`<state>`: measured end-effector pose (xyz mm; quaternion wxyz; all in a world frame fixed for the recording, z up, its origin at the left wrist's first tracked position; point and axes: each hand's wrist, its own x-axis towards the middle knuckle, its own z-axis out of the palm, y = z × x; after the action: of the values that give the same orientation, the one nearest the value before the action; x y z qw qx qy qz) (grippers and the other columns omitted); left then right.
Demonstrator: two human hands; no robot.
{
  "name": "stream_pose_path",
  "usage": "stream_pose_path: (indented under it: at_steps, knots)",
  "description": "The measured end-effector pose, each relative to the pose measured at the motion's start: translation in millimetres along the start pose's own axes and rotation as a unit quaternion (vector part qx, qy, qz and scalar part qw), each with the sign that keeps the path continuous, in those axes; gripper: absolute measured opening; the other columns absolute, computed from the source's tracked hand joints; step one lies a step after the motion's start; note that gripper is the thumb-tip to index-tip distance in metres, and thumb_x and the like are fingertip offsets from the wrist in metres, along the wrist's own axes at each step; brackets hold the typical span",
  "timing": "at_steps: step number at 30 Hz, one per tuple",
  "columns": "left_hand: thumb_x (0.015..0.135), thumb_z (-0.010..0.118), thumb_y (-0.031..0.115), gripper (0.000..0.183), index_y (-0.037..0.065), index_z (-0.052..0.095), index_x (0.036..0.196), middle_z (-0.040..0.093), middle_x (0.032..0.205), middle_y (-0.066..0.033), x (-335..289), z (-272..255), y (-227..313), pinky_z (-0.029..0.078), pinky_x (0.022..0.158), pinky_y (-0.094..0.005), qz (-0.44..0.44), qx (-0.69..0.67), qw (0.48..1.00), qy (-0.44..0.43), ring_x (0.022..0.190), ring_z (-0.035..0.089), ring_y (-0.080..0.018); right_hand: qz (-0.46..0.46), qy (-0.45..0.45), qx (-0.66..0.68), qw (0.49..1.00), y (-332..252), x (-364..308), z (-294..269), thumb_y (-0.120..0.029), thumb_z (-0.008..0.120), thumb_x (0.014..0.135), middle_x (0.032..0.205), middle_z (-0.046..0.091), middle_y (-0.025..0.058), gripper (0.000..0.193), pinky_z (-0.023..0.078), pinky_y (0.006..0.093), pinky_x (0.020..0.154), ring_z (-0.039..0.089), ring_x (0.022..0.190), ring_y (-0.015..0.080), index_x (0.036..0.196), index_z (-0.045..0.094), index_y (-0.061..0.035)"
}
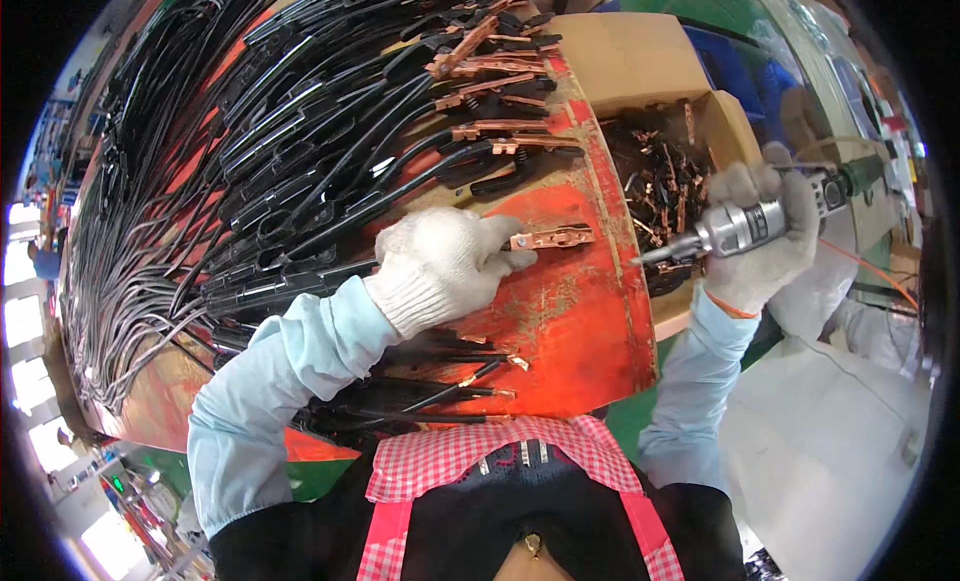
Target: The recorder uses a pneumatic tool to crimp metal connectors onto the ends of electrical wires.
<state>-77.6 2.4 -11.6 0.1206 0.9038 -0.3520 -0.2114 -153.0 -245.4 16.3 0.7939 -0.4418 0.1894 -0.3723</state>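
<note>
My left hand (440,261), in a white knit glove, is closed with its thumb and fingers on a copper clamp piece (553,238). The piece sticks out to the right over the worn red tabletop (540,321). A black cable seems to run into the same hand from the left, but the joint is hidden by the glove. My right hand (765,246), gloved too, is wrapped round a silver power screwdriver (738,231). Its bit points left, past the table's right edge, and stays apart from the copper piece.
Rows of black cables (150,171) with black handles and copper ends (490,76) cover the table's left and far side. More stripped cable ends (480,379) lie near me. Beyond the right edge stands a cardboard box (730,131) of small black and copper parts (660,171).
</note>
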Motion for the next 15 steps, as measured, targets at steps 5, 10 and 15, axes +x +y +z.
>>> stream_pose_path:
  at_steps: [5,10,15]
  knots:
    - [0.091,0.065,0.044,0.029,0.020,0.073,0.105,0.071,0.079,-0.0111,0.9,2.1,1.6,0.055,0.061,-0.0461,-0.001,0.027,1.000,0.004,0.073,0.070,-0.0332,-0.243,-0.176,-0.068,0.951,46.3,-14.0,19.5,-0.005,0.052,0.094,0.079,0.064,0.0178,0.022,0.054,0.0371,0.057,0.062,0.064,0.0265,0.111,0.062,0.0038]
    - [0.091,0.065,0.045,0.028,0.019,0.072,0.102,0.070,0.077,-0.0108,1.2,1.7,1.4,0.054,0.059,-0.0470,0.010,0.044,0.999,-0.008,0.071,0.070,-0.0331,-0.195,-0.259,-0.016,0.946,56.0,-29.5,37.7,-0.020,0.051,0.097,0.078,0.062,0.0192,0.032,0.051,0.0389,0.060,0.059,0.064,0.0292,0.114,0.063,0.0039]
    - [0.091,0.064,0.047,0.031,0.018,0.072,0.101,0.070,0.077,-0.0115,2.5,0.5,0.6,0.054,0.058,-0.0479,0.003,0.041,0.998,-0.038,0.071,0.070,-0.0340,-0.048,-0.250,0.101,0.962,47.7,-40.1,42.4,-0.013,0.059,0.095,0.086,0.063,0.0172,0.023,0.052,0.0418,0.071,0.061,0.073,0.0281,0.109,0.063,0.0050]
